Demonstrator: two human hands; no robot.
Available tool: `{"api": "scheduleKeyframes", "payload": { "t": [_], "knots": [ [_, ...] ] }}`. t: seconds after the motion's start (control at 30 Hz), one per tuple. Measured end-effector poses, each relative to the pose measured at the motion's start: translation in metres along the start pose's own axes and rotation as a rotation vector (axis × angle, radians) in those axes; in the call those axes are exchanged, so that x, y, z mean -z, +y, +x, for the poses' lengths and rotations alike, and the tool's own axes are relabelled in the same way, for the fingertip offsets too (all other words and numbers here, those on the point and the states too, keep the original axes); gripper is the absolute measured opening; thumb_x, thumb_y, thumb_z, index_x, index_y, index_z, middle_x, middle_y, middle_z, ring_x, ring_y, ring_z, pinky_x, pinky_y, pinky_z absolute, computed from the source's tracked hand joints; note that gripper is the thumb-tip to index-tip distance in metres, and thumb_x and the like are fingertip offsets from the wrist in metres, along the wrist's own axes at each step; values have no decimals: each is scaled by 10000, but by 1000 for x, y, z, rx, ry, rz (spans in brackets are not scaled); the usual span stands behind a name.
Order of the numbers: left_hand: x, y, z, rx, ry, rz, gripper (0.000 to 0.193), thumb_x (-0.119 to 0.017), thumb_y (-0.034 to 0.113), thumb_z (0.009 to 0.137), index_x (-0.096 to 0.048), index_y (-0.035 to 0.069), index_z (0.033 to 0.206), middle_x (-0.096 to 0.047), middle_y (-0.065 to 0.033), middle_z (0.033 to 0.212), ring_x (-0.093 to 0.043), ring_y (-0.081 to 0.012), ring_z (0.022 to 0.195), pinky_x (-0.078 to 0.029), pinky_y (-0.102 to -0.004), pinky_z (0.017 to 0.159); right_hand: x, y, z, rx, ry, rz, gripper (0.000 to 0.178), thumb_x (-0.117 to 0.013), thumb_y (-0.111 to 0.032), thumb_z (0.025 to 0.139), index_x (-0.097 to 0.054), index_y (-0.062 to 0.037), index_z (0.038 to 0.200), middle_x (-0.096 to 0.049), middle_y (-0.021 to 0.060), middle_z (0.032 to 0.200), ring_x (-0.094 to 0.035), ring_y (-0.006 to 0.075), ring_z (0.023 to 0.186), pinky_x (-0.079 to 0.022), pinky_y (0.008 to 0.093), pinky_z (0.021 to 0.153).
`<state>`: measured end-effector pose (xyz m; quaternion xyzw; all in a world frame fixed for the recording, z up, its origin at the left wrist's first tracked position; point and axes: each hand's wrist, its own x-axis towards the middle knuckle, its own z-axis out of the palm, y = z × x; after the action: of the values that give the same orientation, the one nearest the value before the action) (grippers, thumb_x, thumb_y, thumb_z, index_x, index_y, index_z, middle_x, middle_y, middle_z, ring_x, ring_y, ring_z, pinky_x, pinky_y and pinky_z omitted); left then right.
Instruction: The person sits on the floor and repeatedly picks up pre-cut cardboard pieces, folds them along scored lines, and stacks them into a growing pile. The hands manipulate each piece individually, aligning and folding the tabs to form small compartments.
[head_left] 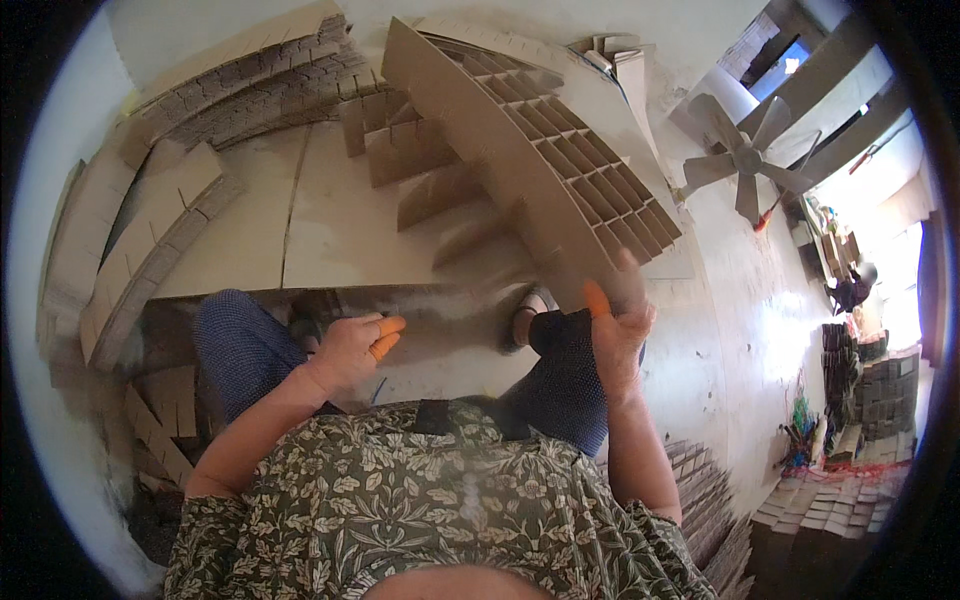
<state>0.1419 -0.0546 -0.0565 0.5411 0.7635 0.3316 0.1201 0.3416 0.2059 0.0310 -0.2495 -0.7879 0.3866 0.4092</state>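
A long cardboard divider grid tilts up from the worktable, its crossed strips forming many small cells and a long plain strip along its near side. My right hand grips the near end of that strip, an orange cover on its thumb. Loose slotted cardboard strips stand on edge left of the grid, partly blurred. My left hand hangs over the gap before the table, near my knee. Orange covers sit on two of its fingers, which are bent and slightly apart, with nothing visible between them.
Stacks of slotted cardboard strips line the table's back and left side. More cardboard piles lie on the floor beside me. A fan stands at right; a person is farther off.
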Motion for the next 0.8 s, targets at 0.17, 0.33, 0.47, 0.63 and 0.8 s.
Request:
{"api": "scheduleKeyframes", "payload": {
  "t": [0.17, 0.33, 0.47, 0.63, 0.8],
  "knots": [
    [-7, 0, 0, -36, 65, -40, 226, -628, 168, 866, -650, 84, 1075, -638, -138, 884, -619, -337, 748, -509, -379, 648, 7, 6, 12, 328, -103, -336, 465, -557, 54, 835, -524, -41, 1289, -644, 226, 1053, -670, 307, 878, -527, 339, 727],
    [-2, 4, 1, 44, -42, -58, 221, -646, 97, 851, -660, 20, 1058, -658, -161, 969, -648, -300, 796, -518, -342, 688, 13, 9, 6, 270, -194, -353, 505, -531, 77, 819, -518, -71, 1301, -636, 240, 899, -654, 386, 765, -525, 397, 640],
    [-3, 8, 4, 7, 35, -140, 244, -658, 100, 848, -649, 15, 1077, -639, -144, 892, -620, -252, 710, -495, -325, 631, 15, 15, 8, 316, -119, -358, 509, -535, 78, 817, -497, -48, 1309, -639, 234, 910, -652, 382, 760, -529, 399, 638],
    [16, 60, 35, -147, 124, -83, 273, -692, 162, 827, -650, 12, 1051, -606, -122, 825, -578, -256, 598, -461, -330, 530, 15, 10, 5, 301, -182, -331, 503, -541, 66, 819, -497, -51, 1306, -637, 232, 910, -649, 377, 751, -531, 399, 625],
    [-11, 75, 68, -339, 215, -38, 211, -740, 119, 781, -628, 5, 918, -601, -107, 781, -552, -197, 549, -442, -317, 506, 11, 11, -3, 350, -163, -420, 559, -541, 69, 805, -453, -62, 1342, -626, 213, 841, -632, 375, 691, -517, 407, 574]
  ]
}}
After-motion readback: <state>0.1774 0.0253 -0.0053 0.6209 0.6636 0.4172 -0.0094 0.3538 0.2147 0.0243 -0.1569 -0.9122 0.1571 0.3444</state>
